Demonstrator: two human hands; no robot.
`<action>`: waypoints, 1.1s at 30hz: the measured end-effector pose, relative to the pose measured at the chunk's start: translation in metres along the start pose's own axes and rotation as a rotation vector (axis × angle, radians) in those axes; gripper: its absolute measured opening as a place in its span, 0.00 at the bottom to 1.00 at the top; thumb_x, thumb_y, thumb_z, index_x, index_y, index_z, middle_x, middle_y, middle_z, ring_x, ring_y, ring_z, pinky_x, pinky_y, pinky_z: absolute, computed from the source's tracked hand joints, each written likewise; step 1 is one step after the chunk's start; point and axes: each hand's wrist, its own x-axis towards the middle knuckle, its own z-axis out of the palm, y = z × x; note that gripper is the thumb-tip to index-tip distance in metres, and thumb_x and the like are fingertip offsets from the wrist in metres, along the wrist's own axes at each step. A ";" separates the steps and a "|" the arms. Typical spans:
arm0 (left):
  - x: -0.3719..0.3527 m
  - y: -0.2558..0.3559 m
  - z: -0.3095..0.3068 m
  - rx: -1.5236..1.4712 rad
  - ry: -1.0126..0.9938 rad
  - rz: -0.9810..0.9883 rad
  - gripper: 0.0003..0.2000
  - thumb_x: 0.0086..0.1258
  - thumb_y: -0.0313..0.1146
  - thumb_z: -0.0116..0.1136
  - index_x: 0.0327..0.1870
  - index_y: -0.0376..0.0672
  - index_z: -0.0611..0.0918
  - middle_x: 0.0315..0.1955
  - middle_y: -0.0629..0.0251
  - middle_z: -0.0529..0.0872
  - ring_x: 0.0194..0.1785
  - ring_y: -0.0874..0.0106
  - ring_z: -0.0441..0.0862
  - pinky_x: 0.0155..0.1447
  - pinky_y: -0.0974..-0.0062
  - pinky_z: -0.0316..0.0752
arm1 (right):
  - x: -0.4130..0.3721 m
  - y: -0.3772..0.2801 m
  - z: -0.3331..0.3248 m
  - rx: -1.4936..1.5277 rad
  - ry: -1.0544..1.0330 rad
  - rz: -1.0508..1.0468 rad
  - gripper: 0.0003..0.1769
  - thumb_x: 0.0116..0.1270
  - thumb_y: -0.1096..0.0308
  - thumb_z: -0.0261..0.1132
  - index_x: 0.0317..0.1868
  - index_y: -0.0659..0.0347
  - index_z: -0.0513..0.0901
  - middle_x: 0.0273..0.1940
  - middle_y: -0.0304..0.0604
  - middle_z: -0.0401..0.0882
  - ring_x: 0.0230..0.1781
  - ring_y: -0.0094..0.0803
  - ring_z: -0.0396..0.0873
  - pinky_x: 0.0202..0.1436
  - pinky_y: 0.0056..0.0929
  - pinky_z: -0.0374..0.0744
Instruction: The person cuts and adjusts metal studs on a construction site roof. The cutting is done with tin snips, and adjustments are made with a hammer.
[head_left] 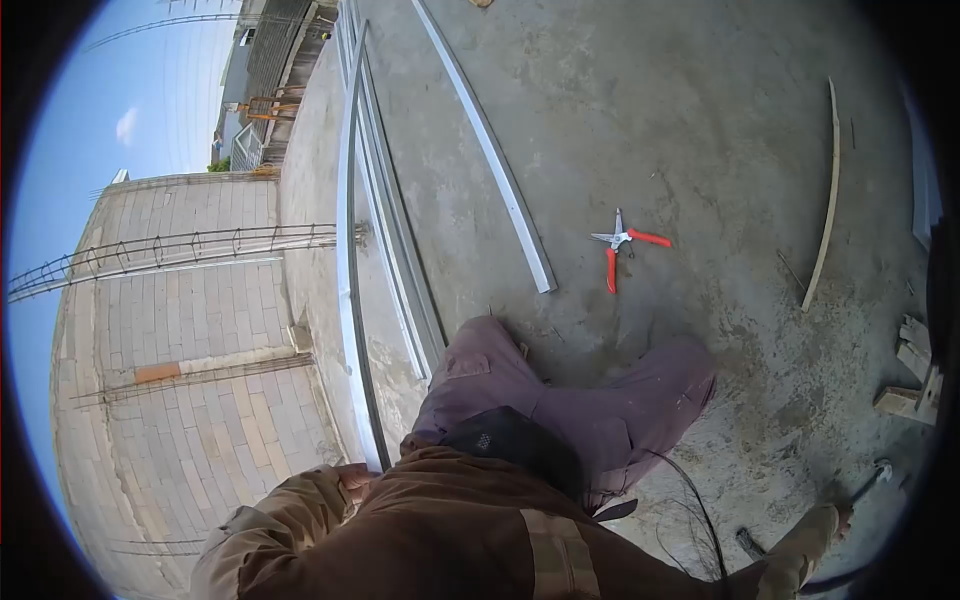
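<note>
At the lower left, my left hand [354, 481] is closed on the near end of a long metal channel [352, 280], which runs up and away across the floor. My sleeve partly hides the fingers. Far to the lower right, my right hand [845, 519] is closed around the handle of what looks like a hammer [880, 472], its head pointing up and right. Red-handled tin snips [620, 238] lie spread apart on the concrete beyond my knees, with neither hand near them.
More metal channels [395, 220] lie beside the held one, and a single channel [490, 150] lies to their right. A thin wooden strip [832, 190] and wood scraps [912, 390] are on the right. A block wall [210, 330] with a rebar cage [180, 252] stands left.
</note>
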 end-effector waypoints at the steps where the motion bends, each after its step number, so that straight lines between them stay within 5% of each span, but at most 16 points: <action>1: 0.018 -0.008 -0.010 -0.016 -0.038 0.011 0.19 0.72 0.46 0.67 0.52 0.40 0.85 0.45 0.58 0.89 0.52 0.62 0.85 0.61 0.60 0.75 | -0.038 0.019 -0.035 -0.019 0.043 0.047 0.25 0.79 0.45 0.50 0.67 0.46 0.76 0.65 0.38 0.77 0.66 0.39 0.75 0.68 0.53 0.72; 2: 0.033 -0.014 -0.018 -0.033 -0.074 0.024 0.19 0.72 0.46 0.67 0.53 0.40 0.85 0.45 0.59 0.89 0.52 0.62 0.85 0.61 0.60 0.75 | -0.125 0.047 -0.108 -0.034 0.084 0.094 0.25 0.79 0.45 0.50 0.67 0.46 0.76 0.64 0.38 0.78 0.65 0.38 0.76 0.68 0.53 0.73; 4: 0.050 -0.028 -0.019 -0.073 -0.153 0.057 0.18 0.72 0.46 0.68 0.53 0.41 0.85 0.45 0.59 0.89 0.52 0.62 0.85 0.61 0.60 0.75 | -0.130 0.028 -0.068 0.266 0.183 0.295 0.16 0.73 0.57 0.56 0.51 0.49 0.87 0.57 0.51 0.83 0.60 0.43 0.81 0.61 0.60 0.76; 6: 0.044 -0.011 -0.008 -0.066 -0.226 0.163 0.18 0.68 0.43 0.72 0.53 0.43 0.86 0.47 0.62 0.89 0.53 0.65 0.84 0.63 0.60 0.74 | -0.119 0.028 -0.041 0.657 -0.262 0.302 0.15 0.69 0.56 0.61 0.40 0.55 0.91 0.45 0.55 0.89 0.46 0.48 0.88 0.52 0.59 0.83; 7: 0.028 0.006 0.009 -0.039 -0.271 0.247 0.19 0.63 0.39 0.76 0.53 0.45 0.86 0.49 0.66 0.88 0.55 0.69 0.84 0.64 0.61 0.73 | -0.157 0.024 -0.064 0.690 -0.128 0.373 0.18 0.66 0.54 0.65 0.34 0.60 0.92 0.37 0.56 0.90 0.39 0.49 0.90 0.42 0.54 0.86; 8: 0.026 0.011 0.020 -0.015 -0.240 0.349 0.18 0.65 0.39 0.74 0.53 0.41 0.86 0.49 0.65 0.88 0.55 0.70 0.83 0.63 0.62 0.74 | -0.154 0.013 -0.057 0.462 -0.266 0.416 0.21 0.66 0.52 0.64 0.34 0.63 0.92 0.34 0.55 0.89 0.37 0.48 0.90 0.42 0.52 0.86; 9: 0.034 0.007 0.022 -0.045 -0.274 0.385 0.18 0.65 0.39 0.74 0.53 0.41 0.86 0.49 0.65 0.88 0.55 0.70 0.83 0.63 0.62 0.74 | -0.177 0.021 -0.032 0.523 -0.128 0.053 0.21 0.64 0.56 0.63 0.42 0.66 0.92 0.40 0.57 0.90 0.40 0.50 0.90 0.44 0.52 0.86; 13: 0.065 -0.012 0.038 0.099 -0.158 0.610 0.16 0.66 0.35 0.70 0.51 0.36 0.85 0.45 0.63 0.87 0.48 0.68 0.84 0.59 0.63 0.76 | -0.353 0.015 -0.137 1.006 -0.165 0.037 0.29 0.69 0.47 0.64 0.35 0.71 0.90 0.33 0.59 0.88 0.35 0.54 0.87 0.41 0.55 0.83; 15: 0.090 -0.031 0.049 -0.319 -0.284 0.798 0.17 0.68 0.33 0.67 0.55 0.36 0.82 0.42 0.60 0.86 0.44 0.68 0.85 0.54 0.66 0.79 | -0.423 -0.005 -0.146 1.168 0.141 -0.327 0.26 0.73 0.53 0.63 0.40 0.74 0.87 0.28 0.61 0.85 0.24 0.49 0.82 0.29 0.54 0.78; 17: 0.094 -0.035 0.050 -0.513 -0.344 0.808 0.19 0.71 0.32 0.63 0.60 0.35 0.77 0.35 0.60 0.84 0.39 0.68 0.84 0.46 0.68 0.81 | -0.499 -0.025 -0.203 1.467 -0.171 -0.594 0.18 0.73 0.63 0.64 0.49 0.75 0.80 0.29 0.52 0.81 0.18 0.37 0.76 0.22 0.39 0.73; 18: 0.101 -0.038 0.047 -0.560 -0.285 0.820 0.19 0.74 0.34 0.61 0.61 0.36 0.75 0.32 0.61 0.82 0.37 0.68 0.84 0.43 0.68 0.81 | -0.534 -0.031 -0.236 1.458 -0.265 -0.796 0.19 0.75 0.63 0.63 0.53 0.75 0.78 0.28 0.50 0.80 0.19 0.36 0.74 0.23 0.39 0.71; 19: 0.106 -0.042 0.043 -0.603 -0.224 0.826 0.19 0.76 0.37 0.59 0.62 0.37 0.73 0.30 0.62 0.81 0.34 0.68 0.83 0.39 0.68 0.81 | -0.608 -0.013 -0.303 1.647 -0.126 -1.148 0.15 0.76 0.64 0.61 0.45 0.72 0.76 0.27 0.44 0.76 0.23 0.33 0.72 0.27 0.37 0.71; 20: 0.109 -0.046 0.036 -0.615 -0.243 0.815 0.19 0.76 0.37 0.59 0.62 0.37 0.73 0.30 0.62 0.81 0.34 0.68 0.83 0.39 0.68 0.81 | -0.653 -0.004 -0.354 1.468 -0.044 -1.312 0.15 0.74 0.66 0.64 0.39 0.73 0.77 0.29 0.53 0.77 0.29 0.35 0.68 0.36 0.41 0.72; 22: 0.114 -0.048 0.024 -0.611 -0.350 0.788 0.18 0.81 0.45 0.54 0.58 0.38 0.74 0.27 0.62 0.79 0.29 0.69 0.81 0.35 0.70 0.79 | -0.731 0.008 -0.431 1.247 -0.030 -1.699 0.14 0.72 0.66 0.68 0.41 0.69 0.76 0.26 0.49 0.77 0.25 0.33 0.71 0.31 0.38 0.72; 25: 0.115 -0.055 0.015 -0.686 -0.539 0.805 0.19 0.83 0.50 0.50 0.53 0.40 0.74 0.26 0.62 0.78 0.24 0.70 0.80 0.32 0.72 0.78 | -0.836 0.010 -0.485 0.978 -0.038 -2.159 0.14 0.73 0.65 0.68 0.41 0.68 0.76 0.23 0.56 0.76 0.23 0.47 0.76 0.30 0.43 0.71; 33: 0.122 -0.062 0.033 -0.773 -0.571 0.861 0.20 0.82 0.52 0.52 0.52 0.40 0.75 0.24 0.63 0.78 0.24 0.71 0.79 0.30 0.72 0.76 | -1.040 0.039 -0.551 0.926 -0.144 -2.487 0.15 0.74 0.64 0.67 0.41 0.68 0.74 0.22 0.61 0.75 0.25 0.63 0.76 0.30 0.49 0.71</action>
